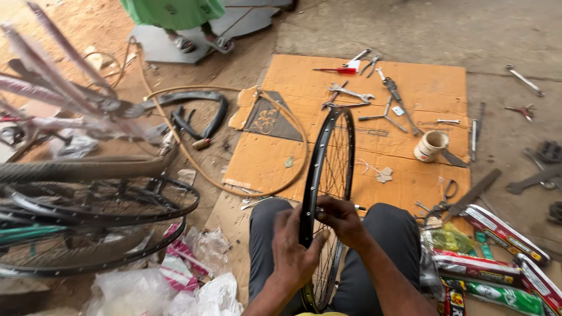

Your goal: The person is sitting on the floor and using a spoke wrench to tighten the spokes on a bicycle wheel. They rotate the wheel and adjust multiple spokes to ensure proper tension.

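Observation:
A black spoked bicycle rim [328, 152] stands upright between my knees, its edge toward me. My left hand [293, 251] grips the near side of the rim from the left. At the hub area, my right hand [339, 219] has its fingers pinched on a small metal part among the spokes. A tan rubber rim strip [295, 131] loops over the cardboard beside the wheel.
Wrenches, pliers [398, 93], a red screwdriver [336, 70], scissors and a tape roll [431, 145] lie on the cardboard sheet [410, 175]. Boxed tubes [503, 234] sit at right. Bicycle wheels [99, 205] and plastic wrapping crowd the left. A person's sandalled feet [199, 42] stand at the top.

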